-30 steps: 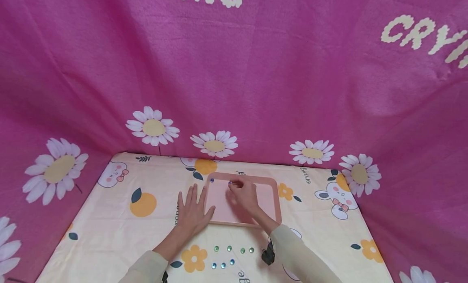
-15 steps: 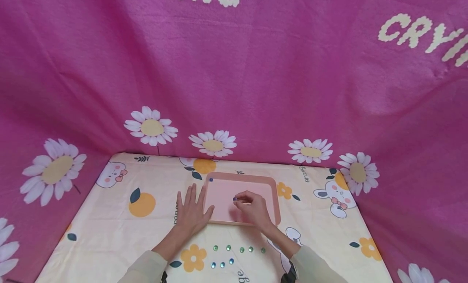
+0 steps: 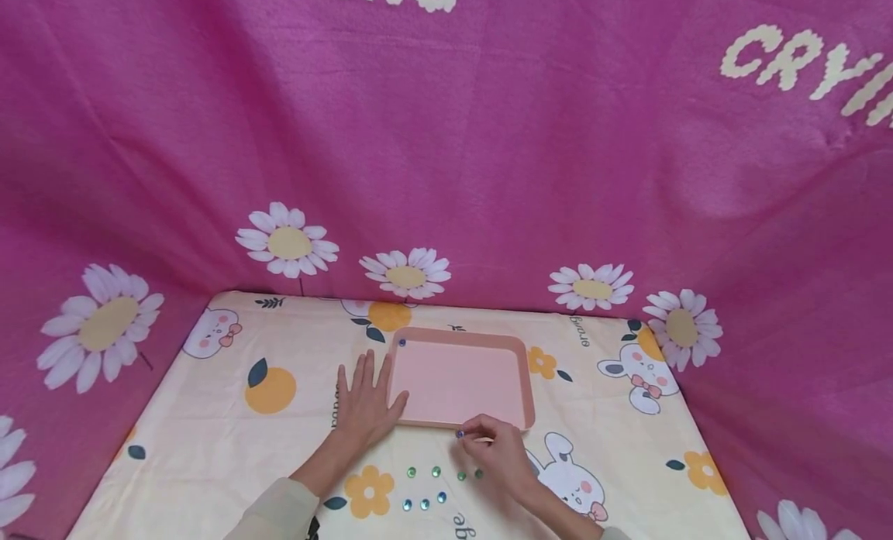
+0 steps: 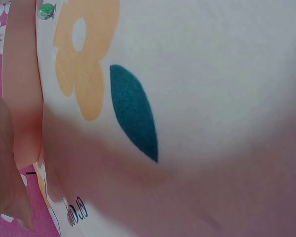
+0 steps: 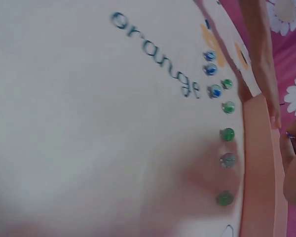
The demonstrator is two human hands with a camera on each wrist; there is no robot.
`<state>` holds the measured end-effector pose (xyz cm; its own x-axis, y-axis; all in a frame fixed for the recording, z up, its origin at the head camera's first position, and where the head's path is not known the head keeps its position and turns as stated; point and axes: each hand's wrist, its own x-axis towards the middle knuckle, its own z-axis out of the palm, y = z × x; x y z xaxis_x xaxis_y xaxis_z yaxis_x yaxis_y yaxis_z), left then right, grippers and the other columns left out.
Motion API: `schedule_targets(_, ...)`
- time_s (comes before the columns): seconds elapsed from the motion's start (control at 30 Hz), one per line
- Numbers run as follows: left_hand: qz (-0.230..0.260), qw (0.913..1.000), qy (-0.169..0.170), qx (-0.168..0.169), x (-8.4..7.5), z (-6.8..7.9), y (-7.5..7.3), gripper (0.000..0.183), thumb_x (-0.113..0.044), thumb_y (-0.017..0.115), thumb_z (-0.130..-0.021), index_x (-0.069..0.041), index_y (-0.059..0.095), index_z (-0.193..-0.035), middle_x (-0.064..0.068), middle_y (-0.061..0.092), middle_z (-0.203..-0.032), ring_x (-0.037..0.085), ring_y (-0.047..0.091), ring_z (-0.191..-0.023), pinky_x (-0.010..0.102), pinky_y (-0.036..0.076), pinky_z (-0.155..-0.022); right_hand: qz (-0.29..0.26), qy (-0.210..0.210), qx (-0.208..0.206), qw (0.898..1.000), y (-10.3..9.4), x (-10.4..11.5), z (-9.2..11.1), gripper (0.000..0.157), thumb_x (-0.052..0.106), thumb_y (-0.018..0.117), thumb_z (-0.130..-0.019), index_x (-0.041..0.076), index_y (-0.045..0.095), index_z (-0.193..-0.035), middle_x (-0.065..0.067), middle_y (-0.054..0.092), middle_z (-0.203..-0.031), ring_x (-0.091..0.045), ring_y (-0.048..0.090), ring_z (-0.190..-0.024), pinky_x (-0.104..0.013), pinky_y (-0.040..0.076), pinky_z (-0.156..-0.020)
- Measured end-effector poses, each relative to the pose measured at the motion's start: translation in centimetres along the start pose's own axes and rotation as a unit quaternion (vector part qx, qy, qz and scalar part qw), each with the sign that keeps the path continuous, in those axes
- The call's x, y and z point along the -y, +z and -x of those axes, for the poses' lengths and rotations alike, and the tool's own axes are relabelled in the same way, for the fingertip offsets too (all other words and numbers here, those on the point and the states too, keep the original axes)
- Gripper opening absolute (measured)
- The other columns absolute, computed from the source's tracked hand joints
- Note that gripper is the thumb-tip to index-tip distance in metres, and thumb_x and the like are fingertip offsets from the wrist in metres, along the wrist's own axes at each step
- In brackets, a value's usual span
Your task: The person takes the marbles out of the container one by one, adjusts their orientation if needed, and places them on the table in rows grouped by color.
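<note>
A shallow pink tray (image 3: 460, 377) lies on the cloth. My left hand (image 3: 368, 404) rests flat against its left side, fingers spread; part of that hand (image 4: 5, 168) shows in the left wrist view. Between thumb and fingertips my right hand (image 3: 498, 451) pinches a small blue marble (image 3: 460, 434) at the tray's front rim. Another dark blue marble (image 3: 402, 342) sits in the far left corner of the tray. In front of the tray lie blue marbles (image 5: 214, 91) and a row of green marbles (image 5: 228, 134), partly hidden by my right hand in the head view.
A cream patterned cloth (image 3: 209, 447) covers the table. Magenta curtains (image 3: 488, 176) with daisies enclose the back and sides. The tray's raised wall (image 5: 259, 173) stands close beside the marble row in the right wrist view.
My right hand has moved from the tray's far side toward me, carrying the blue marble across the tray to its front rim. My left hand has stayed in place.
</note>
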<state>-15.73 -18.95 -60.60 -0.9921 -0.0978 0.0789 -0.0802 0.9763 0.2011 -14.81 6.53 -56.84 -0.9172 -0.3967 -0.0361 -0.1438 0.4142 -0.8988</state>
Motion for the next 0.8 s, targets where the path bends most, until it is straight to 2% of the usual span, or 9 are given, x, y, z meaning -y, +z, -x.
schedule_targets(0.17,0.006,1.0,-0.003,-0.001,-0.1,0.0,0.1,0.083,-0.059,0.05,-0.095,-0.011,0.028,-0.158,0.022,0.021,-0.162,0.039,0.017,-0.148,0.065,0.001,-0.115,0.029,-0.011,0.014,0.999,-0.3,-0.5,1.6,0.016,0.0,0.068,-0.085,0.009,0.076,-0.095,0.007,0.072,-0.086,-0.008,0.062,-0.074,-0.018,0.049,-0.061)
schedule_targets(0.37,0.008,0.9999,-0.005,0.003,0.0,-0.1,0.1,0.083,-0.059,0.051,-0.095,-0.011,0.027,-0.159,0.022,0.02,-0.162,0.039,0.016,-0.149,0.065,0.0,-0.115,0.036,-0.012,0.037,0.999,-0.1,-1.2,3.5,0.012,0.001,0.072,-0.083,0.011,0.075,-0.088,0.004,0.073,-0.083,-0.004,0.063,-0.073,-0.02,0.053,-0.066)
schedule_targets(0.57,0.008,1.0,-0.005,-0.001,0.0,-0.1,0.2,0.083,-0.059,0.05,-0.095,-0.011,0.027,-0.159,0.022,0.02,-0.162,0.039,0.016,-0.149,0.065,0.0,-0.115,0.045,0.0,0.05,0.998,0.5,-1.8,4.5,0.017,-0.002,0.071,-0.082,0.014,0.076,-0.086,0.007,0.07,-0.079,-0.004,0.058,-0.069,-0.02,0.05,-0.064)
schedule_targets(0.8,0.006,1.0,-0.006,0.001,0.1,-0.1,0.3,0.083,-0.06,0.049,-0.095,-0.012,0.027,-0.159,0.021,0.02,-0.162,0.039,0.016,-0.149,0.065,0.001,-0.115,0.063,0.054,0.069,0.994,1.2,-2.4,5.4,0.021,0.003,0.07,-0.082,0.024,0.074,-0.085,0.013,0.064,-0.072,-0.007,0.056,-0.068,-0.022,0.044,-0.062)
